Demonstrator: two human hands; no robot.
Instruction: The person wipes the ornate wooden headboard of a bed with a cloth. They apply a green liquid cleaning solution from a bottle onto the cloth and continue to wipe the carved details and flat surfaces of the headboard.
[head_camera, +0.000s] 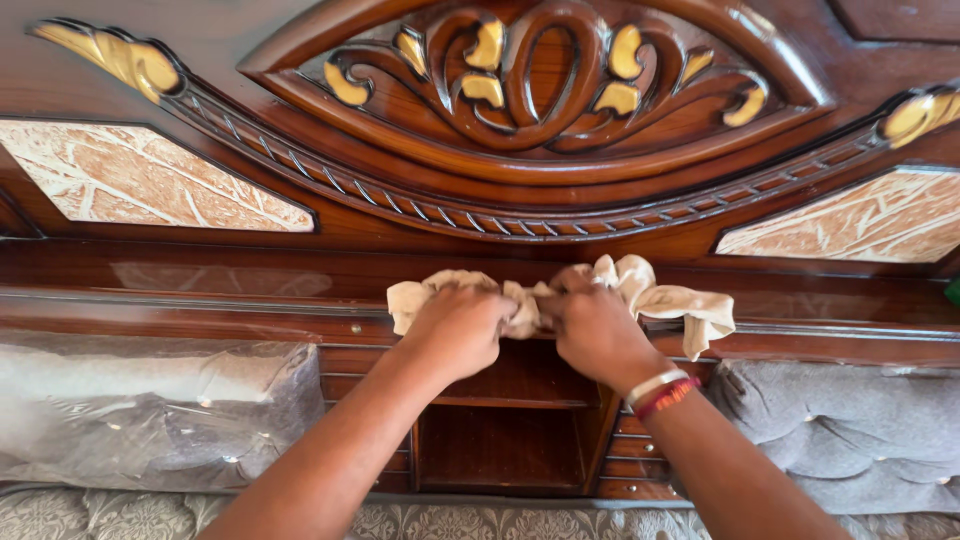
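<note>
We see a crumpled cream-coloured cotton cloth (560, 295) bunched on the glossy dark wooden ledge (200, 300) of a carved bed headboard, right at its middle. The cloth's left end pokes out beyond the left hand (458, 330), and its right end hangs in a loose fold over the ledge's front edge, past the right hand (595, 330). Both hands press down on the cloth side by side, knuckles up, backs turned toward us, nearly touching each other. The fingers of each hand are curled shut around the cloth's folds, gripping it; the fingertips themselves are hidden under the fabric. Both forearms rise from the lower edge of the view and angle inward, so the wrists meet close together. On the right wrist sit a white band and a red thread bracelet (660, 392). Directly below the hands opens a small wooden shelf niche (500, 440) in the headboard. To either side of it lie grey tufted padded panels (850, 430), the left one under clear plastic wrap. Above the ledge curves a rope-patterned moulding (480, 222), with a gold-touched carved scroll oval (545, 75) over it and pale marbled inlay panels (140, 180) at left and right.
</note>
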